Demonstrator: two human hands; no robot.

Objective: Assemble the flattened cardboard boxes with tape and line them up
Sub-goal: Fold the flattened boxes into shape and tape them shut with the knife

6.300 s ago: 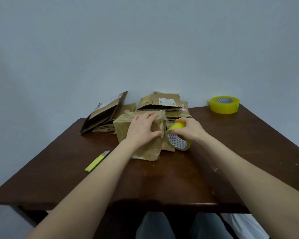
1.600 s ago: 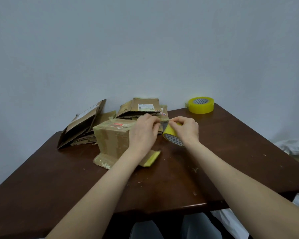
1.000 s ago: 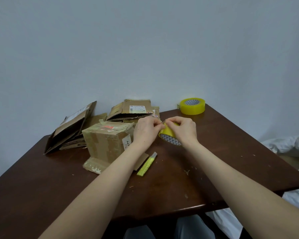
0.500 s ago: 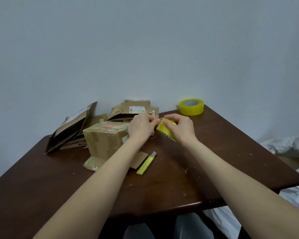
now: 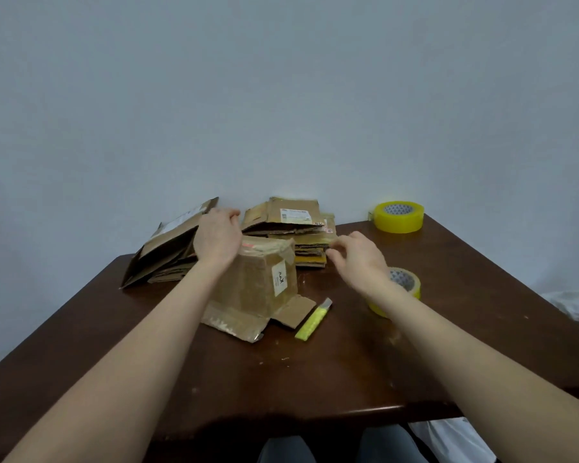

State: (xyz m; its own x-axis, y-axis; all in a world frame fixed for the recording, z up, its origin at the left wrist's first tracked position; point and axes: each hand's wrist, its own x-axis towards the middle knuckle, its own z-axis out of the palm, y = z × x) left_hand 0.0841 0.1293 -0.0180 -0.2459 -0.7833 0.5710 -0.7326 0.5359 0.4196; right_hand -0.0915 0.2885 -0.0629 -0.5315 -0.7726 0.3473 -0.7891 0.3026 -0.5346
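Note:
A taped-up cardboard box with a white label stands in the middle of the table, its bottom flaps splayed on the wood. My left hand reaches over the box's far left top edge, fingers relaxed. My right hand hovers to the right of the box, fingers loosely curled and holding nothing I can see. A yellow tape roll lies on the table just behind my right wrist. Flattened boxes are stacked behind the box, and more flat cardboard leans at the back left.
A yellow cutter lies by the box's front right flap. A second yellow tape roll sits at the far right corner of the dark wooden table. The wall is directly behind the table. White cloth lies beyond the right edge.
My right hand has let go of the tape roll, which now lies on the table at the right. My left hand has left the roll and moved onto the box's far top edge.

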